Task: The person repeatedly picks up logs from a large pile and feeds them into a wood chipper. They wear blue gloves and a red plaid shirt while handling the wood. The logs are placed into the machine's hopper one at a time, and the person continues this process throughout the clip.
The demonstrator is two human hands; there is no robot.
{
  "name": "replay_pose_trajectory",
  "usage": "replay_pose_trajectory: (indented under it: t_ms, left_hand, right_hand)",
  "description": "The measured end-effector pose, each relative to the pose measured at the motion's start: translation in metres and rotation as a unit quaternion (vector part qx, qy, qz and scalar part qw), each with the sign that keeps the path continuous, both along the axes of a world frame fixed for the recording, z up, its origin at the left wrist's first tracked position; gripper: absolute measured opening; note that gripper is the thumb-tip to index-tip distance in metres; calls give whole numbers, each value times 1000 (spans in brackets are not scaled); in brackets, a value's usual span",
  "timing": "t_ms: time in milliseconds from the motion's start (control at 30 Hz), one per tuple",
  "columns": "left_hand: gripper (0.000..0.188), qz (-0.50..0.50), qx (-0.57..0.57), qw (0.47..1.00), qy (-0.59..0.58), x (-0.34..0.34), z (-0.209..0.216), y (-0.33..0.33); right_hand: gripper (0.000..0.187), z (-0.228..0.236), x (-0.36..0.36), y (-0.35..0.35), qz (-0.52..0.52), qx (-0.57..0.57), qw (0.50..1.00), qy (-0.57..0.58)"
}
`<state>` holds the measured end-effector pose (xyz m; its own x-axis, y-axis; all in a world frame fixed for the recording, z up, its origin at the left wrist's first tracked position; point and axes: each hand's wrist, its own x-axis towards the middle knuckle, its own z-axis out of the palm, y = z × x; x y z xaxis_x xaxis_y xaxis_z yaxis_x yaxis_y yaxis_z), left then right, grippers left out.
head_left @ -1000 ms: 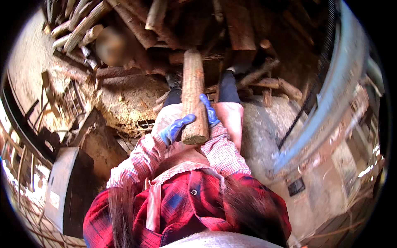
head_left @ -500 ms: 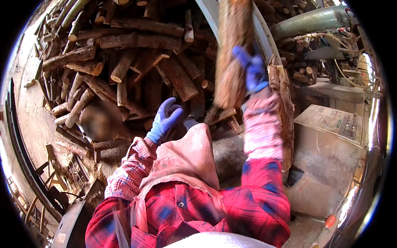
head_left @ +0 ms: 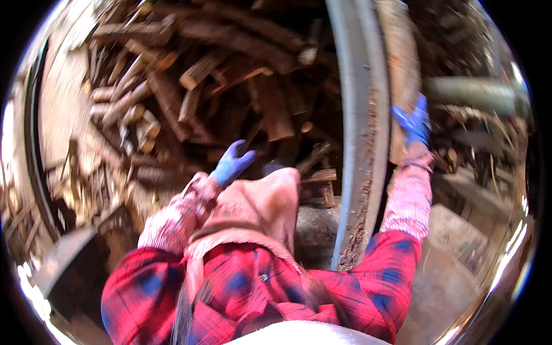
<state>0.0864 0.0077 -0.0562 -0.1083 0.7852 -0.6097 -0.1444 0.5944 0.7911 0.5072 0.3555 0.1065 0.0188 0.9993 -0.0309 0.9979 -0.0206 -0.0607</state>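
Observation:
My right hand (head_left: pixel 414 122), in a blue glove, grips the lower part of a long, bark-covered log (head_left: pixel 402 54), with its thumb across the log and its fingers along the right side. The log lies lengthwise along the right side of a metal trough (head_left: pixel 348 109) strewn with bark bits. My left hand (head_left: pixel 231 163), also blue-gloved, hangs empty over my pink apron (head_left: pixel 253 201), its thumb and fingers apart. Beyond it, a heap of cut logs (head_left: pixel 198 72) fills the floor; motion blurs much of it.
A pale green cylinder (head_left: pixel 474 95) sticks out at the right, past the log. Lower right is a dusty box-shaped machine (head_left: pixel 454 238). Dark metal plates (head_left: pixel 69 264) stand at lower left, with sawdust-coloured floor (head_left: pixel 60 109) beyond.
My right hand and the log have moved right, from over the trough to its right side. My view has shifted too. The left hand stays near the apron, open.

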Motion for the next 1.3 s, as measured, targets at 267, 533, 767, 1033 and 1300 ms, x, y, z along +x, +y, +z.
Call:
replay_pose_trajectory:
  t_ms: [267, 533, 767, 1033, 1300]
  left_hand:
    - [80, -17, -160, 979, 125, -67, -91, -76]
    - [58, -216, -300, 899, 236, -188, -157, -98]
    - [115, -123, 10, 795, 594, -307, -212, 91]
    - [99, -234, -98, 702, 666, -315, -249, 229]
    - [121, -364, -132, 753, 532, -242, -125, 253]
  right_hand:
    - [87, -14, -94, -76, 261, 246, 930, -77]
    - [75, -78, -146, -91, 365, 209, 900, -115]
    - [76, -82, -154, -86, 349, 176, 906, -164]
    - [75, -81, -164, -72, 377, 148, 906, -120]
    - [73, -77, -155, -87, 344, 153, 918, -123]
